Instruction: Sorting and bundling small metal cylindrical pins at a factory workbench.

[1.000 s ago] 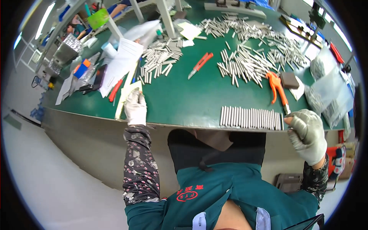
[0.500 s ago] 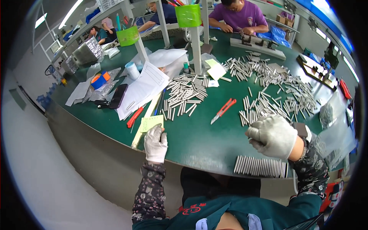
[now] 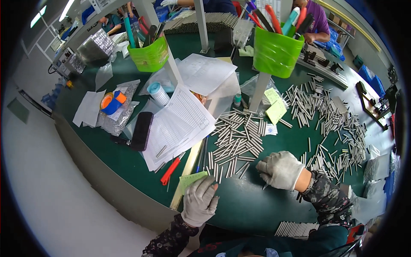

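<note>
My left hand [image 3: 200,201], in a pale glove, is at the front edge of the green table, its bent fingers closed over the near edge of a yellow-green sticky note [image 3: 191,179]. My right hand [image 3: 281,170], gloved too, is closed over the table, right of a pile of metal pins [image 3: 237,143]. A narrow tip pokes out beneath it, where the red utility knife lay; the rest of the knife is hidden under the glove. A neat row of metal pins [image 3: 295,229] lies by the table's front edge, near my right forearm.
More loose pins [image 3: 342,137] spread over the right side. Green pen holders [image 3: 277,51] hang on posts. Printed sheets [image 3: 182,124], a phone [image 3: 141,130], a red-handled cutter [image 3: 170,171] and tape rolls [image 3: 112,102] lie left. A co-worker in purple [image 3: 317,19] sits across.
The view has shifted, so the table appears lower. My right hand has moved left from above the pin row onto the red knife. My left hand stays at the sticky note.
</note>
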Available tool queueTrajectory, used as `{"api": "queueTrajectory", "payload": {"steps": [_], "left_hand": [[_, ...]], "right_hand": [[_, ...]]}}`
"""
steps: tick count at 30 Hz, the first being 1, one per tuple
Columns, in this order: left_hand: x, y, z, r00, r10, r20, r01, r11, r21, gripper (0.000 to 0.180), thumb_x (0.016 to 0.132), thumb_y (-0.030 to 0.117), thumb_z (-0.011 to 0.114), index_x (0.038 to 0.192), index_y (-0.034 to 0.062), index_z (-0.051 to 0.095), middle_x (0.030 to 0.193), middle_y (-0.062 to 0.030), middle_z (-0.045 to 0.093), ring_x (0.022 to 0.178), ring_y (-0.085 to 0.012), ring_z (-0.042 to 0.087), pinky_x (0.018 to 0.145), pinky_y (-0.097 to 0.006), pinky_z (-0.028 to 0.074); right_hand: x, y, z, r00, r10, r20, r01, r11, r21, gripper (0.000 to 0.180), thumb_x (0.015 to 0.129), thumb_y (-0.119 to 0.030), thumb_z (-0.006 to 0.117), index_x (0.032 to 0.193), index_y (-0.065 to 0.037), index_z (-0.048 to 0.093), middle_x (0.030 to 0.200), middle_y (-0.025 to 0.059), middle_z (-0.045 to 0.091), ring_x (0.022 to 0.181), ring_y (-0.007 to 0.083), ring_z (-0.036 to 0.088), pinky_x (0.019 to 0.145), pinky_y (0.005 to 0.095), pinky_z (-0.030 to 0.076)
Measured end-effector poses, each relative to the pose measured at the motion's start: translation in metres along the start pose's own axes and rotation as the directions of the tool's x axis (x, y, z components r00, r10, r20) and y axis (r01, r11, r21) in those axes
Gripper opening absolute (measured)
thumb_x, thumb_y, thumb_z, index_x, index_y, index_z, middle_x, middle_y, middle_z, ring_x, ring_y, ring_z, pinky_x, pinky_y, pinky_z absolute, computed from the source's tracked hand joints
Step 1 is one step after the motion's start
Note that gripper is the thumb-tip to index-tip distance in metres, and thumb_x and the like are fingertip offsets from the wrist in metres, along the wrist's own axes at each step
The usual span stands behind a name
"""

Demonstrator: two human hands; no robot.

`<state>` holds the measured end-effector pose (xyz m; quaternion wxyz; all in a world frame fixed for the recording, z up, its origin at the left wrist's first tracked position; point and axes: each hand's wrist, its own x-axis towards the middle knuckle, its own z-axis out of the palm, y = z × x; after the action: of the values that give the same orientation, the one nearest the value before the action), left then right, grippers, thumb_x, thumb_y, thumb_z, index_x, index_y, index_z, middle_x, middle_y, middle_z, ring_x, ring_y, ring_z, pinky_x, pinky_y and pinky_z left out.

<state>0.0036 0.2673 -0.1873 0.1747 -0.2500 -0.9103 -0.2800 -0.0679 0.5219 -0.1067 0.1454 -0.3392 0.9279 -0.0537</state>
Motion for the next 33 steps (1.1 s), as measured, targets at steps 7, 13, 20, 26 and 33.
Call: {"api": "queueTrajectory", "payload": {"steps": [7,13,20,26,33], "left_hand": [[0.163,-0.060,-0.017,0.975,-0.050,0.218,0.035,0.997,0.075,0.030,0.075,0.019,0.059,0.098,-0.0009,0.059,0.118,-0.0163,0.053,0.104,-0.0310,0.054,0.085,-0.043,0.045],[0.258,-0.108,0.031,0.896,-0.154,0.417,-0.003,0.936,0.352,0.041,0.076,0.037,0.060,0.112,0.0172,0.061,0.136,-0.0113,0.038,0.128,-0.0309,0.030,0.101,-0.048,0.030],[0.269,-0.158,0.065,0.847,-0.294,0.443,0.049,0.873,0.486,0.041,0.078,0.031,0.050,0.108,0.0031,0.058,0.126,-0.0092,0.047,0.122,-0.0253,0.038,0.098,-0.046,0.032],[0.259,-0.180,0.044,0.945,-0.324,0.044,0.311,0.933,0.183,0.044,0.081,0.020,0.055,0.119,-0.0016,0.051,0.128,-0.0136,0.047,0.113,-0.0304,0.049,0.095,-0.037,0.041],[0.237,-0.206,0.036,0.937,-0.348,-0.037,0.338,0.927,-0.160,0.039,0.084,0.009,0.050,0.121,-0.0050,0.048,0.129,-0.0183,0.045,0.113,-0.0312,0.050,0.096,-0.033,0.041]], "right_hand": [[0.020,-0.007,-0.010,0.987,0.096,-0.132,-0.069,0.978,0.199,0.022,0.077,-0.022,0.054,0.092,-0.008,0.064,0.068,0.0122,0.060,0.068,0.0305,0.059,0.061,0.0417,0.048],[0.033,-0.012,-0.019,0.980,0.143,-0.138,-0.111,0.970,0.215,0.022,0.079,-0.022,0.051,0.093,-0.009,0.063,0.066,0.0119,0.059,0.066,0.0305,0.059,0.058,0.0423,0.048],[0.073,0.017,-0.032,0.987,0.147,-0.069,-0.118,0.942,0.315,0.020,0.074,-0.014,0.059,0.092,-0.007,0.063,0.070,0.0123,0.058,0.068,0.0306,0.057,0.061,0.0402,0.047],[0.170,0.072,-0.022,0.831,0.461,-0.310,-0.339,0.863,0.374,0.030,0.076,-0.006,0.048,0.104,-0.001,0.058,0.099,0.0208,0.059,0.091,0.0351,0.058,0.082,0.0414,0.046],[0.281,0.131,-0.035,0.400,0.909,-0.115,-0.697,0.383,0.607,0.052,0.079,-0.019,0.052,0.129,-0.006,0.041,0.127,0.0183,0.049,0.115,0.0354,0.048,0.095,0.0405,0.041]]}}
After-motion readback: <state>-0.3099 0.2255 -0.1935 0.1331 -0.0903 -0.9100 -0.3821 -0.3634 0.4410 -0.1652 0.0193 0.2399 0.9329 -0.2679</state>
